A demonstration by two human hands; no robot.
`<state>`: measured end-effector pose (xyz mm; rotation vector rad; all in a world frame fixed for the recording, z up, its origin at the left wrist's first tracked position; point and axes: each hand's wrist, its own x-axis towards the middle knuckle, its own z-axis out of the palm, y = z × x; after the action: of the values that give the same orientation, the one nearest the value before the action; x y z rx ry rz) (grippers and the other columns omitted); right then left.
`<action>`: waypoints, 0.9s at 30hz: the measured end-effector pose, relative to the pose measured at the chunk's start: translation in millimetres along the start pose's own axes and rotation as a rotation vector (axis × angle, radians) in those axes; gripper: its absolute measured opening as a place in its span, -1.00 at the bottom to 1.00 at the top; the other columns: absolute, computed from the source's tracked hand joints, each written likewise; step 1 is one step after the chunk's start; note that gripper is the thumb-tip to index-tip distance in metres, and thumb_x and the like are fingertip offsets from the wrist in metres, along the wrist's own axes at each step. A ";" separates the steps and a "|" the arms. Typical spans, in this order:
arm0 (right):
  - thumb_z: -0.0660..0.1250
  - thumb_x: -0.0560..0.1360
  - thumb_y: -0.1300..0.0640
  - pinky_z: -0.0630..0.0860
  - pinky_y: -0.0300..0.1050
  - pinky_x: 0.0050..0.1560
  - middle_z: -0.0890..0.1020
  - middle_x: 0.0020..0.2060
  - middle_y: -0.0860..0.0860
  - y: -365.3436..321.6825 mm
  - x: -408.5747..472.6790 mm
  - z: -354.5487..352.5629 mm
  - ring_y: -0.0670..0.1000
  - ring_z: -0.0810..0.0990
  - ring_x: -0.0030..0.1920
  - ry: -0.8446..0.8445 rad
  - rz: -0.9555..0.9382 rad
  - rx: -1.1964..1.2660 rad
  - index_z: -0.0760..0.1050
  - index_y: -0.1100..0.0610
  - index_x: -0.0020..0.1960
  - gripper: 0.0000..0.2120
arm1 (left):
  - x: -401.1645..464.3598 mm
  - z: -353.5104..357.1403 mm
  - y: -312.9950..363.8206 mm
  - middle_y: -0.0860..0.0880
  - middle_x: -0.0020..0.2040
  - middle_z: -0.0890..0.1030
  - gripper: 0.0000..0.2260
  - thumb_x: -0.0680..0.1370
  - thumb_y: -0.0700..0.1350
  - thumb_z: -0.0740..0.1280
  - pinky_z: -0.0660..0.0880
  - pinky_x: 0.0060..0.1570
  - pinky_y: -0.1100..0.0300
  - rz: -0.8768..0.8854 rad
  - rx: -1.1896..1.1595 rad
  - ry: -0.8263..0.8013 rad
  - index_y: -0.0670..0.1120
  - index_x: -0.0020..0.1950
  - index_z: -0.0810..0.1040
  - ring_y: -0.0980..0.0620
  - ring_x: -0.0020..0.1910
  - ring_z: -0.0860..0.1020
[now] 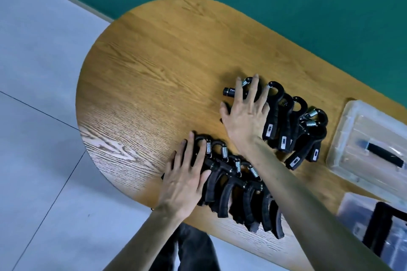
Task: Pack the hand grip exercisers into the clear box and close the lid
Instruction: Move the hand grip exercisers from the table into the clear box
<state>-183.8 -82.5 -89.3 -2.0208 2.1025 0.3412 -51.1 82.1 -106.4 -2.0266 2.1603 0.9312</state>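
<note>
Both hands, left (185,185) and right (246,114), flat and spread on black spring-loaded hand grip exercisers (293,125), clear plastic lidded box (343,152) nearer right hand.

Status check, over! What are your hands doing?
Both hands flat, open: left on near grip exercisers, right on far row. Clear box lid closed. Nothing packed.

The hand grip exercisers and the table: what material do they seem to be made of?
Hand grip exercisers: apparently matte black plastic or rubber handles, with shiny coiled metal springs. Table: looks like wood or wood veneer, judging by its visible grain and satin sheen.
</note>
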 end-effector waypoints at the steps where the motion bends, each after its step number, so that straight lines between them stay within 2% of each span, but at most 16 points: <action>1: 0.07 0.62 -0.25 0.12 0.34 0.53 -0.25 0.61 0.20 -1.3 2.1 2.1 0.38 -0.17 0.58 -0.014 0.005 -0.020 -0.20 0.03 0.65 -0.23 | -0.4 0.7 1.1 -0.15 0.65 -0.24 -0.39 0.69 0.18 -0.09 0.31 0.43 -0.18 -0.001 0.000 0.010 -0.02 0.66 -0.20 -0.19 0.61 0.09; 4: 0.24 0.58 -0.20 0.14 0.36 0.51 -0.27 0.61 0.20 -5.8 4.3 7.2 0.42 -0.16 0.57 -0.028 0.010 -0.057 -0.14 0.02 0.65 -0.17 | 2.3 2.1 3.2 -0.16 0.65 -0.22 -0.34 0.66 0.13 0.08 0.42 0.33 -0.17 -0.012 -0.014 0.043 -0.02 0.66 -0.17 -0.21 0.54 0.25; 7: 0.30 0.57 -0.09 0.23 0.37 0.47 -0.23 0.62 0.19 -8.1 4.3 6.8 0.43 -0.11 0.57 -0.025 0.011 -0.046 -0.06 0.02 0.65 -0.19 | 5.2 3.0 2.9 -0.16 0.65 -0.21 -0.29 0.64 0.07 0.20 0.50 0.17 -0.13 -0.007 0.002 0.092 -0.01 0.66 -0.14 -0.17 0.25 0.48; 10: 0.28 0.58 0.01 0.28 0.36 0.43 -0.17 0.63 0.17 -9.3 3.3 4.6 0.44 -0.06 0.57 -0.019 0.000 -0.044 -0.01 0.04 0.64 -0.26 | 8.4 1.5 1.7 -0.15 0.65 -0.22 -0.27 0.63 0.03 0.24 0.50 0.09 -0.08 0.006 0.020 0.101 0.01 0.66 -0.15 -0.12 0.11 0.49; 16: 0.26 0.56 0.18 0.34 0.31 0.40 -0.09 0.63 0.19 -5.8 -1.8 -4.0 0.40 0.10 0.56 0.023 -0.028 -0.028 0.08 0.02 0.63 -0.31 | 11.3 -5.7 3.3 -0.15 0.60 -0.40 -0.30 0.68 0.02 0.11 0.38 0.22 -0.07 -0.003 0.010 -0.007 0.03 0.63 -0.32 -0.10 0.21 0.39; 21: 0.35 0.48 0.21 0.40 0.32 0.33 -0.04 0.63 0.17 1.1 -14.3 -9.1 0.37 0.17 0.53 0.062 -0.031 0.012 0.21 0.02 0.59 -0.28 | 9.5 -2.4 4.8 -0.16 0.64 -0.24 -0.35 0.65 0.05 0.03 0.42 0.17 -0.07 -0.036 0.003 0.080 0.02 0.62 -0.28 -0.12 0.18 0.40; 24: 0.34 0.46 0.21 0.40 0.31 0.30 0.00 0.63 0.17 8.3 -28.9 -13.2 0.37 0.19 0.52 0.092 -0.039 0.013 0.21 0.03 0.59 -0.27 | 8.3 -6.8 6.4 -0.16 0.65 -0.19 -0.36 0.66 0.09 0.01 0.42 0.14 -0.07 -0.078 0.017 0.107 0.01 0.63 -0.27 -0.13 0.16 0.39; 27: 0.32 0.43 0.22 0.41 0.30 0.26 0.07 0.62 0.17 16.3 -48.4 -20.0 0.36 0.21 0.51 0.126 -0.049 0.032 0.19 0.05 0.59 -0.24 | 7.3 -15.4 10.6 -0.17 0.65 -0.14 -0.35 0.67 0.09 0.10 0.39 0.11 -0.07 -0.095 0.003 0.145 0.01 0.65 -0.19 -0.14 0.14 0.38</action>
<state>-197.9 -42.0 -55.2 -2.1231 2.1109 0.1750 -56.4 68.4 -92.6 -2.2375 2.1087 0.7925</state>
